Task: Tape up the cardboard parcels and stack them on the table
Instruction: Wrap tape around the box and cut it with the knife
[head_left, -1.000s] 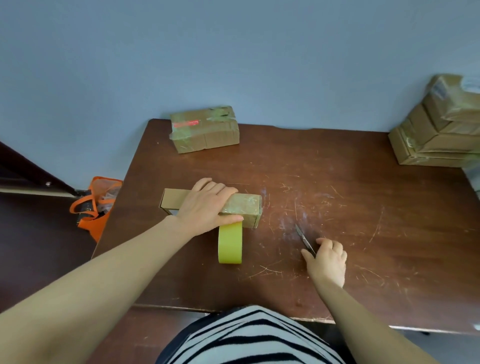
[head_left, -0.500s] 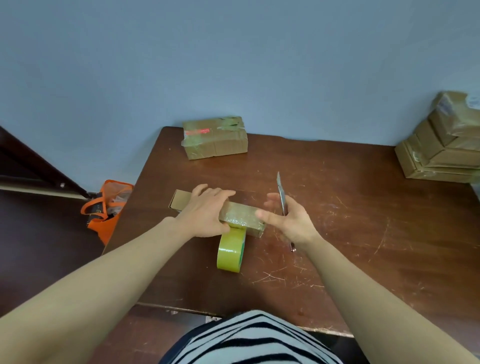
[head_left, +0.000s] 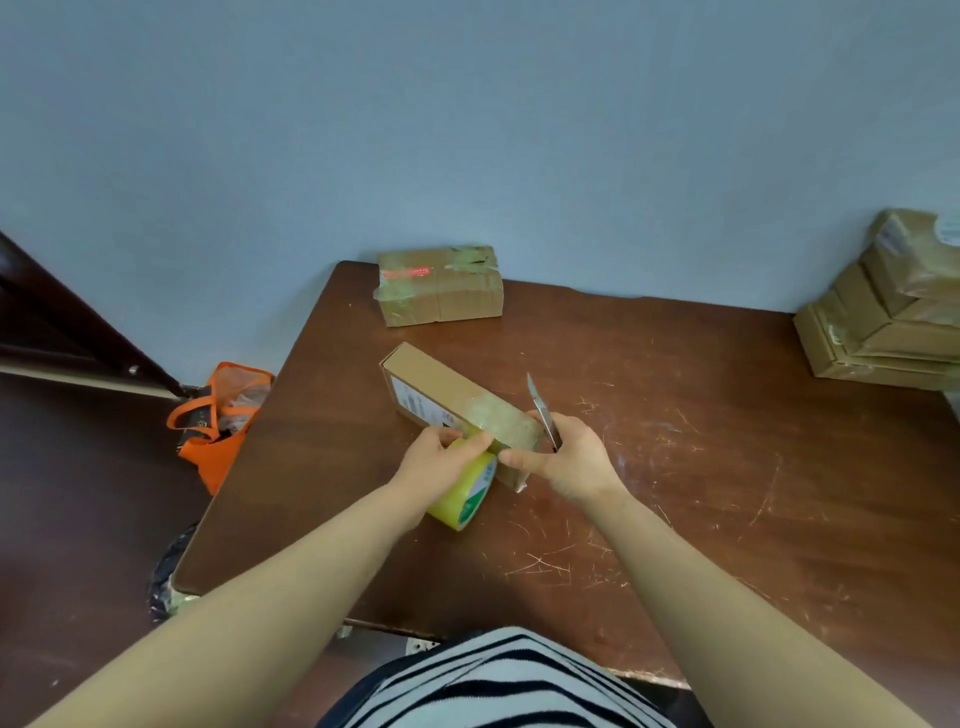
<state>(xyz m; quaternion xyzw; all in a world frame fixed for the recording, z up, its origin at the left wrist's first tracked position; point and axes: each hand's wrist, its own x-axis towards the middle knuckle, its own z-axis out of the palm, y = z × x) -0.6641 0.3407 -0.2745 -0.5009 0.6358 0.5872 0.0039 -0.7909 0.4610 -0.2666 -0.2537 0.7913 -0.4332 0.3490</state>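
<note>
At frame centre a long cardboard parcel (head_left: 441, 387) lies diagonally on the scratched brown table (head_left: 727, 493), its near end glossy with tape. The left hand (head_left: 436, 462) curls its fingers on the yellow tape roll (head_left: 467, 499). The right hand (head_left: 571, 462) grips a thin metal blade (head_left: 537, 402). Scuffed wood stretches to the lower right.

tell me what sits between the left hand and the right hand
Head view: the taped near end of the long box lies between the left hand and the right hand, which grips a blade; the tape roll sits just below.
</note>
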